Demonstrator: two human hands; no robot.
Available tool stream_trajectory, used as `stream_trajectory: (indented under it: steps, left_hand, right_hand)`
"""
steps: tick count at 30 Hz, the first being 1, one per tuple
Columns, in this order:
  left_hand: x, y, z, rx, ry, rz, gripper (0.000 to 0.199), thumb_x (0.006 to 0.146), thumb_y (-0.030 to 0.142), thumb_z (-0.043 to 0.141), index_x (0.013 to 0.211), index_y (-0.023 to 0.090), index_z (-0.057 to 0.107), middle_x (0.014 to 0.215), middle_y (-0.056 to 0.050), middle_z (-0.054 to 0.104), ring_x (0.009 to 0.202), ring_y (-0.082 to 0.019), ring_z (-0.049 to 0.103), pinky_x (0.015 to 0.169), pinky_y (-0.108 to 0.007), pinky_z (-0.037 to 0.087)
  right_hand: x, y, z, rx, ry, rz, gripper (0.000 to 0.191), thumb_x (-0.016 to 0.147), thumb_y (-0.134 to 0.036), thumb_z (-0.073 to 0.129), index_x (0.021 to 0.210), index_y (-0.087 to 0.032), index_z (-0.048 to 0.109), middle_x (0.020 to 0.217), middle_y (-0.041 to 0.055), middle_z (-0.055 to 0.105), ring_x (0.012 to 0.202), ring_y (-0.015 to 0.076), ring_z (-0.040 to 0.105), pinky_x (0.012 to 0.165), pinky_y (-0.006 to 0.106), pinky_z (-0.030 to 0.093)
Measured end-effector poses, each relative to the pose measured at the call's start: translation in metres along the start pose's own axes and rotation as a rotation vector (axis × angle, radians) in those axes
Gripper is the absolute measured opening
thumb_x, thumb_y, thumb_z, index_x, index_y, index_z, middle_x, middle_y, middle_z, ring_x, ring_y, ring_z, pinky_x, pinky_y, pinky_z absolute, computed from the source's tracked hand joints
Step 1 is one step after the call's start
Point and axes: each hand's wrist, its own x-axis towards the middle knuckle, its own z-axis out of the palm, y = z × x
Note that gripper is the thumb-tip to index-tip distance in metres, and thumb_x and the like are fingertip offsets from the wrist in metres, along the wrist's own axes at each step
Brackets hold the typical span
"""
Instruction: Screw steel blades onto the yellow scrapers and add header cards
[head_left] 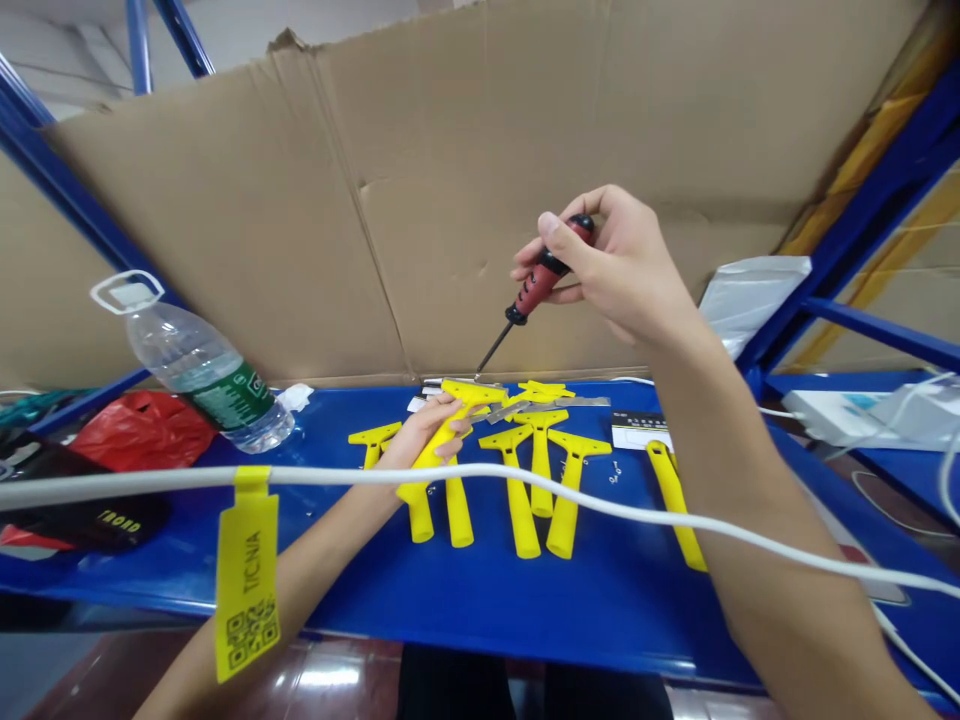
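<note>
The left hand (421, 432) held a yellow scraper (474, 392), partly hiding its handle; the right hand (621, 262) gripped a screwdriver (535, 289) whose tip was hard to make out.

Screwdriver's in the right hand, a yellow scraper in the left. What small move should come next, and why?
I'd probably ease the red-and-black screwdriver more upright with the right hand: it slants, with its tip by the head of the yellow scraper, whose handle the left hand grips. Whether the tip meets a screw is too small to tell.
</note>
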Motion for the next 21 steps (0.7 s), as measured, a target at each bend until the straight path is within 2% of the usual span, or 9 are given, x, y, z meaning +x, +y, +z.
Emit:
stream_trajectory:
  steps: [3,7,11,17,19,21]
  left_hand:
    - [-0.004,-0.003,-0.009,0.021,-0.064,-0.026,0.014,0.104,0.023,0.078,0.11,0.018,0.066,0.081,0.0,0.064,0.041,-0.003,0.044,0.034,-0.013,0.034]
    - [-0.005,-0.005,-0.017,-0.053,-0.036,0.0,0.02,0.099,0.016,0.082,0.107,0.019,0.064,0.089,-0.002,0.067,0.047,-0.003,0.049,0.037,-0.013,0.035]
    - [-0.006,-0.005,-0.016,-0.062,-0.028,0.001,0.017,0.1,0.016,0.081,0.109,0.017,0.067,0.095,-0.006,0.069,0.054,-0.006,0.055,0.038,-0.015,0.035]
    - [-0.008,-0.004,-0.013,-0.039,-0.047,0.046,0.02,0.098,0.018,0.082,0.101,0.021,0.063,0.086,-0.001,0.067,0.049,-0.005,0.048,0.04,-0.016,0.032]
    - [-0.007,-0.003,-0.014,-0.015,-0.07,0.033,0.023,0.097,0.019,0.084,0.1,0.02,0.062,0.081,0.0,0.064,0.048,-0.006,0.048,0.04,-0.016,0.031]
    - [-0.006,-0.002,-0.015,-0.002,-0.085,0.02,0.025,0.096,0.021,0.086,0.101,0.02,0.062,0.079,0.001,0.063,0.049,-0.006,0.049,0.04,-0.016,0.03]
  right_hand:
    - [0.001,0.004,0.003,-0.038,-0.051,0.028,0.043,0.102,-0.05,0.086,0.101,-0.029,0.049,0.099,0.0065,0.085,0.091,0.0257,0.085,0.064,0.033,0.066]
    - [0.001,0.008,0.007,-0.064,-0.079,0.045,0.044,0.1,-0.052,0.088,0.1,-0.03,0.05,0.1,0.0063,0.085,0.092,0.027,0.085,0.064,0.035,0.067]
    - [0.001,0.012,0.012,-0.056,-0.083,0.058,0.042,0.101,-0.048,0.087,0.1,-0.03,0.049,0.1,0.0052,0.085,0.091,0.0254,0.085,0.064,0.034,0.067]
    - [0.002,0.018,0.019,-0.108,-0.083,0.067,0.027,0.111,-0.027,0.072,0.102,-0.028,0.046,0.098,0.0073,0.086,0.085,0.022,0.085,0.062,0.03,0.065]
    - [0.003,0.02,0.02,-0.113,-0.085,0.057,0.027,0.112,-0.029,0.072,0.102,-0.028,0.046,0.098,0.0077,0.086,0.085,0.0232,0.085,0.062,0.032,0.065]
    - [0.003,0.024,0.019,-0.104,-0.097,0.043,0.033,0.109,-0.039,0.077,0.101,-0.029,0.047,0.098,0.007,0.086,0.088,0.0258,0.085,0.064,0.036,0.067]
